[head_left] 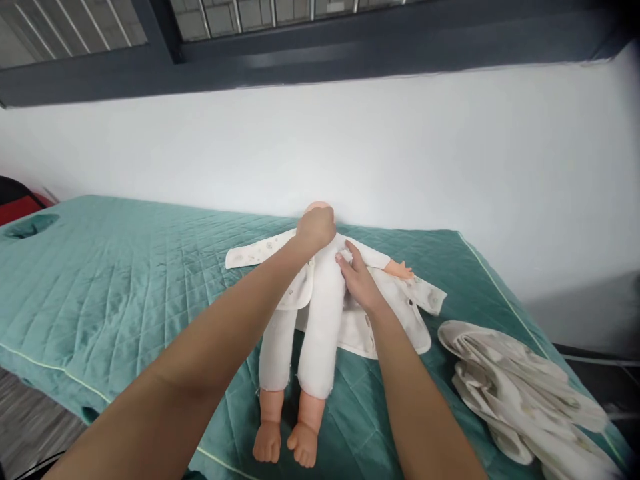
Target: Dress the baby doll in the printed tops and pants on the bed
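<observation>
A doll (321,320) with a white cloth body and peach plastic hands and feet lies on its back, feet toward me. A white printed baby jacket (400,310) is spread under it; its left front panel lies over part of the doll's body. No doll hand shows at the left sleeve's end. On the right, the doll's arm rests outside the other sleeve. My left hand (316,230) is closed at the doll's neck, hiding most of the head and whatever is gripped. Against the torso's right side is my right hand (358,277), thumb and fingers apart.
A green quilted cover (125,267) with a hole near its far left end lies under everything. Crumpled pale printed cloth (520,393) sits at the right edge. Behind stands a white wall (400,147) below a dark window frame (300,57).
</observation>
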A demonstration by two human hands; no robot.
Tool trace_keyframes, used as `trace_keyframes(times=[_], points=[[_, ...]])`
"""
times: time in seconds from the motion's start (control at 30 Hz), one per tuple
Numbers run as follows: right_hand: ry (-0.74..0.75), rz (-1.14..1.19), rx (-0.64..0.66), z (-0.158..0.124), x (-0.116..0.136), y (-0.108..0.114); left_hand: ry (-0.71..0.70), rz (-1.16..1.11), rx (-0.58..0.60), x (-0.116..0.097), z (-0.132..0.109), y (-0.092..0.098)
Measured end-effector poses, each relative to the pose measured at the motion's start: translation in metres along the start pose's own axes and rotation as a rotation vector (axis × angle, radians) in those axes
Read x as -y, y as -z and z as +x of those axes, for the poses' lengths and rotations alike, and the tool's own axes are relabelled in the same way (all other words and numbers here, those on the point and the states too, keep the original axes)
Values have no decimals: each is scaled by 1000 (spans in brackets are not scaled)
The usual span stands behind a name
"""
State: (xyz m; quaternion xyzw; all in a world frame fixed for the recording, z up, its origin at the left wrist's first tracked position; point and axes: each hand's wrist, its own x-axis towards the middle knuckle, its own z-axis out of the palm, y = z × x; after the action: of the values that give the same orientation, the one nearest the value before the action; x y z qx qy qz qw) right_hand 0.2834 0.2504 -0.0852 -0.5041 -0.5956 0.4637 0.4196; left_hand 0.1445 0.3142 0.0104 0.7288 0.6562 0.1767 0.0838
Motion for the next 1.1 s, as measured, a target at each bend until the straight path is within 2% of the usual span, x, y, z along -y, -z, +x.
trace_keyframes(times=[0.13,0.23,0.3,0.4,0.53,0.63,0.73,0.83,0.97,1.1], points=[[50,-59,25,-4,4,0,-181,98,-3,-19,1,-5],[119,-107,24,-9,10,-1,-341,97,208,-38,3,-10],[132,-144,21,-12,14,-3,-428,194,362,-52,3,-15],[123,-218,59,-11,14,-4,-505,395,467,-69,0,-28],[193,-279,135,-10,10,-1,-555,424,469,-79,-1,-49],[167,-369,196,-17,18,5,-575,428,480,-77,3,-59],[145,-515,221,-31,34,10,-577,419,443,-72,8,-58],[193,-591,212,-40,46,11,-575,401,399,-67,10,-53],[103,-484,271,-39,47,13,-596,427,387,-61,8,-49],[71,-333,352,-41,42,37,-593,425,342,-55,8,-46]])
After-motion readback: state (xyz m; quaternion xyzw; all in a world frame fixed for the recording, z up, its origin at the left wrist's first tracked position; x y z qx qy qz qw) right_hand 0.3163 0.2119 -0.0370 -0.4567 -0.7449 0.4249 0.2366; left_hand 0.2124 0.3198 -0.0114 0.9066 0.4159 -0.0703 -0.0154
